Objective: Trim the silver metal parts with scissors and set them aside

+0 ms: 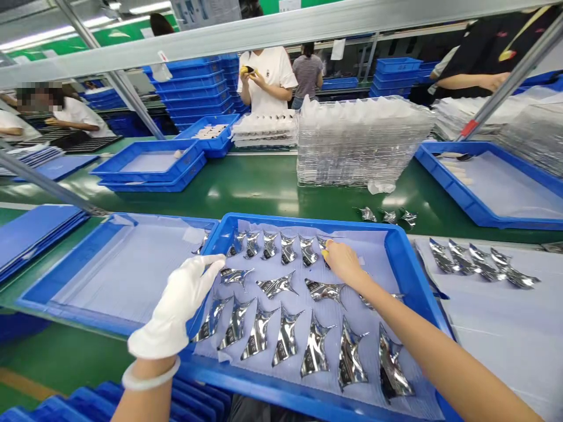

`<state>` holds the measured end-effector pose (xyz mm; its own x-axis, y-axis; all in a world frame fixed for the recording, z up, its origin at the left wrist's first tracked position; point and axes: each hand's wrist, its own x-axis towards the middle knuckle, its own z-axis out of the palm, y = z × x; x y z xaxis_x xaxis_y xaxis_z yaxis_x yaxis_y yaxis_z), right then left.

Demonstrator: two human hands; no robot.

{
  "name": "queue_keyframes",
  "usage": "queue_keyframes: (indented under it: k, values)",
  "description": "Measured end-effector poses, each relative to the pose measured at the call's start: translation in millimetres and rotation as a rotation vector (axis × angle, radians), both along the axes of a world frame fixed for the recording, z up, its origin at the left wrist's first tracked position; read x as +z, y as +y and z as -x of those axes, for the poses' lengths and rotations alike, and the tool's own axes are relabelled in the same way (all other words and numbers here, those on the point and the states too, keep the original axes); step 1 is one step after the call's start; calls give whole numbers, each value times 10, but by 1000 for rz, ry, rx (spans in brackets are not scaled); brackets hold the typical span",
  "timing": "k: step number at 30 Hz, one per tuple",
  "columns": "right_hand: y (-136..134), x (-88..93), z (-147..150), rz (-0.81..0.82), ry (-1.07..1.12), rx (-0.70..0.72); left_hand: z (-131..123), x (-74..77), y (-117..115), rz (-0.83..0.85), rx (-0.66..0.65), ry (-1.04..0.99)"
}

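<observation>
A blue tray [402,258] lined with pale paper lies before me, holding rows of shiny, mirror-like metal pieces with pointed corners. My right hand [345,262], with yellow covers on its fingertips, reaches to the right end of the back row. Its fingers are closed on a shiny metal piece [322,243], which they partly cover. Wearing a white glove, my left hand [182,299] is at the tray's left rim, beside a metal piece [236,276] in the middle row. Its fingers are extended, with nothing visible in them. Along the front stands a row of larger pieces [288,337].
Left of the tray lies another paper-lined blue tray [109,269]. On the right, several metal pieces [479,261] rest on white paper. Beyond are small metal parts [389,217], stacked clear plastic trays [360,143] and a blue tray [488,205]. A metal bar [281,32] crosses overhead; people work opposite.
</observation>
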<state>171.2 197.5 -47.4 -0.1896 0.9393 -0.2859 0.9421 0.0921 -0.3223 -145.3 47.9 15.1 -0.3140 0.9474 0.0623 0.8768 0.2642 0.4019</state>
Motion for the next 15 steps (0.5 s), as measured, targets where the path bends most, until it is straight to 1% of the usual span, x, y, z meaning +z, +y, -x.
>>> queue_keyframes:
  k: [2,3,5,7,9,10,12,14,15]
  values:
    - [-70,49,-83,29,75,13,72,-89,164,133,-69,50]
    - [-126,80,-121,48,122,24,62,-159,246,192,-107,62]
    - [-279,147,-181,100,233,46,-37,-328,391,284,-158,90]
    - [-471,217,-220,170,357,60,-187,-484,491,338,-162,123]
    - [-674,282,-250,252,472,58,-313,-567,530,359,-133,150]
    - [-771,313,-268,290,516,54,-349,-567,524,357,-112,159]
    - [-943,369,-314,378,623,26,-360,-478,463,330,-68,159]
    - [-1086,421,-370,472,785,-18,-331,-290,342,280,-30,127]
    - [-1149,446,-397,491,867,-33,-327,-175,262,254,-25,89]
